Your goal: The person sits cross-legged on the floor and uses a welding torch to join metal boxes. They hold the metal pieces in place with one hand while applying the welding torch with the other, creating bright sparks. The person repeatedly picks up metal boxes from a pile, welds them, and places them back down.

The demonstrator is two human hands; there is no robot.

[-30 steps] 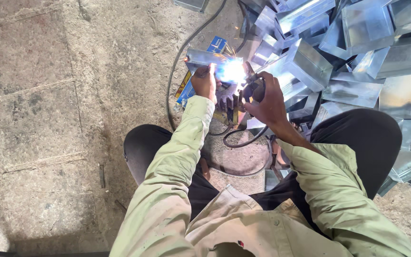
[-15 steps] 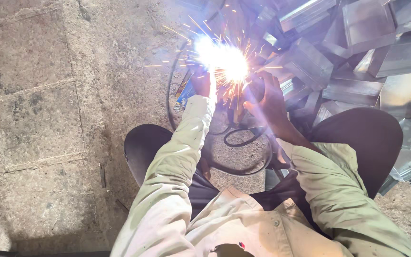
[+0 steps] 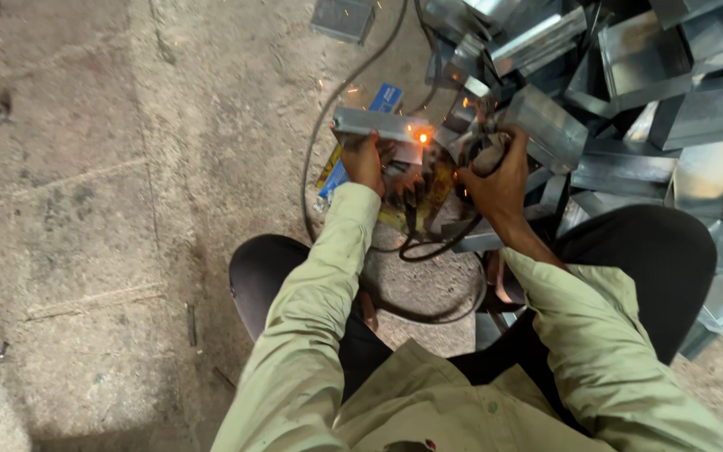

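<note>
Seen from above, sitting low on a rough grey concrete floor (image 3: 85, 209), knees apart, in dark trousers and a pale green long-sleeved shirt. Left hand (image 3: 365, 163) closed around a long grey metal box piece (image 3: 378, 125), held up just over the floor in front of the knees. Right hand (image 3: 495, 172) closed on a dark welding holder (image 3: 480, 144), its tip right by the end of the box piece. One small orange glowing spot (image 3: 421, 137) on that end, with a few tiny sparks about it, so probably one little weld just made and hot. Hard to tell how many spots on this piece are done, or whether more sides need joining. Black cables (image 3: 428, 243) looping on the floor between the knees and running off towards the top. Blue and yellow flat packet (image 3: 382, 98) lying on the floor under the box piece. Big heap of shiny bent metal trays and boxes (image 3: 654, 92) piled to the right, touching one another. No telling which of them are finished and which are waiting, but likely plenty more to do. One grey metal box (image 3: 343, 17) lying alone near the top edge, well apart from the heap.
</note>
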